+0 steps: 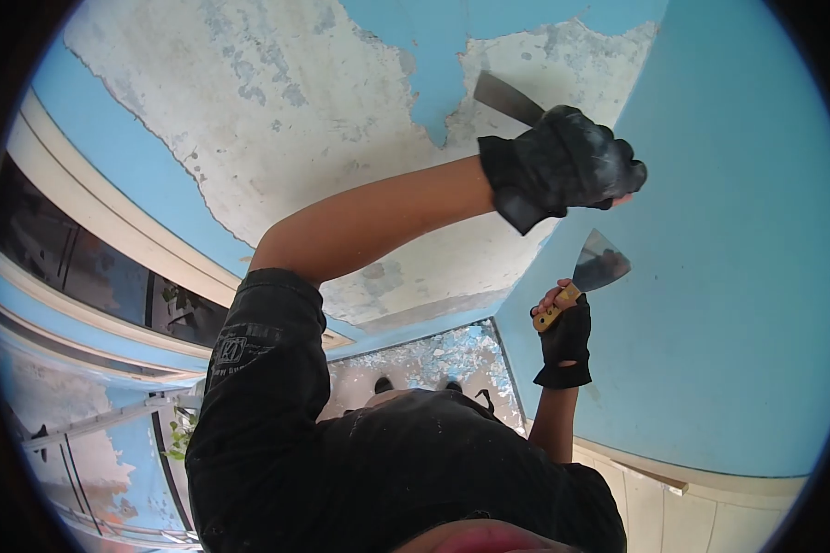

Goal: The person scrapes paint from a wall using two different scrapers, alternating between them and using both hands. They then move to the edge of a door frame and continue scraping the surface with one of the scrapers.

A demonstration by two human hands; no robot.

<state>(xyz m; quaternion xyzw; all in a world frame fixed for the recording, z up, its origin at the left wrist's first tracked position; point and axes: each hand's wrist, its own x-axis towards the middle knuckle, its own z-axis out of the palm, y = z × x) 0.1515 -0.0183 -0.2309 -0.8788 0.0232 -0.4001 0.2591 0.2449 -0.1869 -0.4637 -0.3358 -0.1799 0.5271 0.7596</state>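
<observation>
My left hand (pixel 572 166), in a dusty black fingerless glove, reaches across to the wall and is closed on a scraper (pixel 507 97). The scraper's dark metal blade points up and left over the bare patch, close to a tongue of blue paint; its handle is hidden inside my fist. Lower down, my right hand (pixel 567 332), gloved the same way, grips a putty knife (pixel 602 261) by its yellow wooden handle. That wide, shiny blade is raised in front of the smooth blue wall (pixel 729 249).
Pale plaster (pixel 341 111) with ragged paint edges covers much of the wall ahead. Blue and white paint flakes (pixel 461 355) litter the floor by my feet. A window (pixel 111 244) runs along the left, with a ladder (pixel 111 426) and a green plant (pixel 181 433) below it.
</observation>
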